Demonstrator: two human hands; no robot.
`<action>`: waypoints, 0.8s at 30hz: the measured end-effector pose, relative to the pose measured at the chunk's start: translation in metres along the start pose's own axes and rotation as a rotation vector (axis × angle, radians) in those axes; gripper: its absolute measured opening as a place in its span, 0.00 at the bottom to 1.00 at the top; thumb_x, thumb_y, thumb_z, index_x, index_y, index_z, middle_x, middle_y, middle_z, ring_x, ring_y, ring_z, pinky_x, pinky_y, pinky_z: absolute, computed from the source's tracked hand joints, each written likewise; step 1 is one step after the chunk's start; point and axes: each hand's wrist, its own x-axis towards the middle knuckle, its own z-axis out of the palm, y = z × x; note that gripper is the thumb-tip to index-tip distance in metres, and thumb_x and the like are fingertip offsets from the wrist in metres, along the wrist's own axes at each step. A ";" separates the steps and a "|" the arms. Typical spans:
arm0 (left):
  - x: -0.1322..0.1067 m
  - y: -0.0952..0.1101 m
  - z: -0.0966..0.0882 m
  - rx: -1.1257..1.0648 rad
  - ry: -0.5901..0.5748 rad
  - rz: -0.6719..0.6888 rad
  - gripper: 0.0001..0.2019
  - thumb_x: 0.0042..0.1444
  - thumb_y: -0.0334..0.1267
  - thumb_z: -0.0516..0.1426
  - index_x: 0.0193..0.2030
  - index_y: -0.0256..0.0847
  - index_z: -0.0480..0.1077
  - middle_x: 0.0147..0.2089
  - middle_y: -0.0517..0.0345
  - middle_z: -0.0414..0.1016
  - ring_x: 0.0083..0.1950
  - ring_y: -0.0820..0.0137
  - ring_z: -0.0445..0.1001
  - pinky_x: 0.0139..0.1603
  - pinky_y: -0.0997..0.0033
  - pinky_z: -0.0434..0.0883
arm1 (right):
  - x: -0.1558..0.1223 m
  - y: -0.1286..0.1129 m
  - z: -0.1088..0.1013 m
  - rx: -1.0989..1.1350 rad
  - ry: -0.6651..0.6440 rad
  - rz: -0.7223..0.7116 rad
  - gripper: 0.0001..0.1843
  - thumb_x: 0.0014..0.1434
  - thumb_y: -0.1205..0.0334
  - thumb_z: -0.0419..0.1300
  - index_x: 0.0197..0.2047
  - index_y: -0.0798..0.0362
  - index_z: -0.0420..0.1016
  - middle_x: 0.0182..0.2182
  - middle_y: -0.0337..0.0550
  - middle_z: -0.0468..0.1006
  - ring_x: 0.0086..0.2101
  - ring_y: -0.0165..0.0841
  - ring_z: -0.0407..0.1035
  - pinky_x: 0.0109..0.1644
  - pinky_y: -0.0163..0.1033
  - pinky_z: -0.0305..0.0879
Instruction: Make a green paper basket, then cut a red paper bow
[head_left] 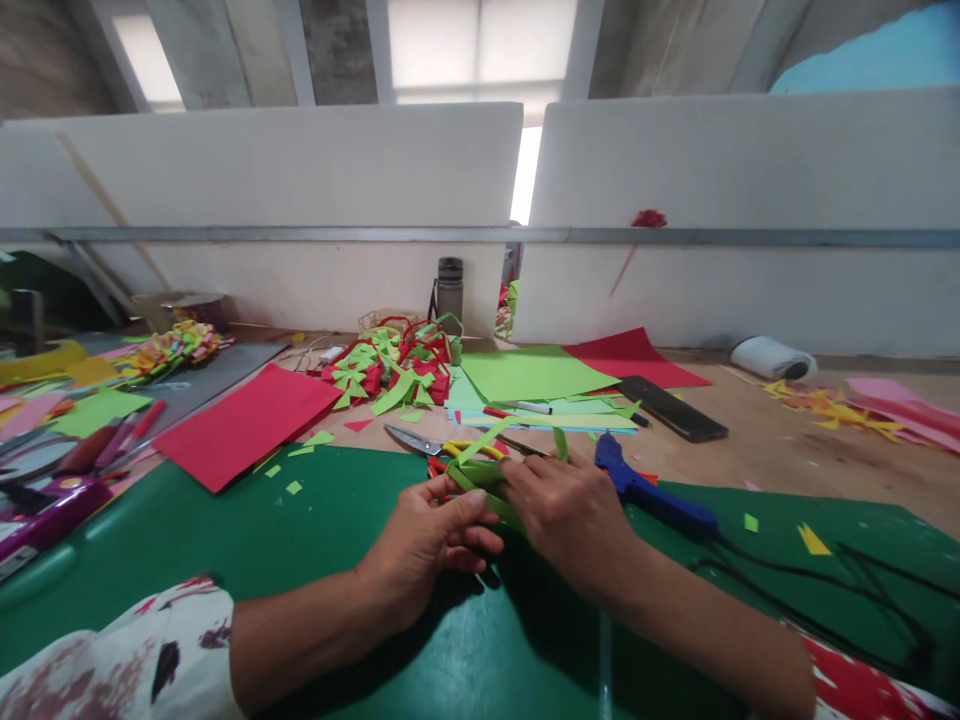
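Well, I'm pinching a green strip (477, 474) with my left hand (420, 540) and right hand (566, 515), above the mat (322, 530); from it, scissors (414, 440) are lying toward ten o'clock, the phone (673, 408) toward two, the glue gun (660, 498) toward three.

Green paper strips (475, 475), bent and looped, narrow ends sticking up; gripped between left hand (427, 535) and right hand (566, 515), exact folds partly hidden.
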 end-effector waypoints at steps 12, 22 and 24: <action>-0.010 0.000 -0.007 -0.060 -0.028 -0.121 0.09 0.57 0.38 0.54 0.38 0.32 0.65 0.32 0.51 0.74 0.26 0.73 0.74 0.21 0.78 0.67 | -0.003 -0.005 -0.004 -0.034 -0.029 -0.201 0.19 0.53 0.78 0.52 0.47 0.61 0.71 0.24 0.43 0.77 0.23 0.37 0.71 0.27 0.39 0.55; -0.035 0.006 -0.035 1.227 -0.192 1.009 0.07 0.56 0.32 0.55 0.40 0.36 0.71 0.33 0.50 0.78 0.33 0.66 0.76 0.36 0.67 0.71 | -0.003 -0.006 0.002 0.056 -0.189 -0.195 0.11 0.56 0.73 0.55 0.43 0.57 0.71 0.29 0.42 0.77 0.26 0.36 0.71 0.29 0.39 0.57; -0.029 0.011 -0.037 1.492 -0.178 1.464 0.11 0.55 0.28 0.56 0.46 0.34 0.70 0.42 0.48 0.78 0.44 0.61 0.74 0.46 0.61 0.68 | -0.003 -0.005 0.005 0.065 -0.196 -0.195 0.07 0.58 0.72 0.54 0.39 0.57 0.71 0.26 0.42 0.76 0.25 0.35 0.70 0.29 0.39 0.56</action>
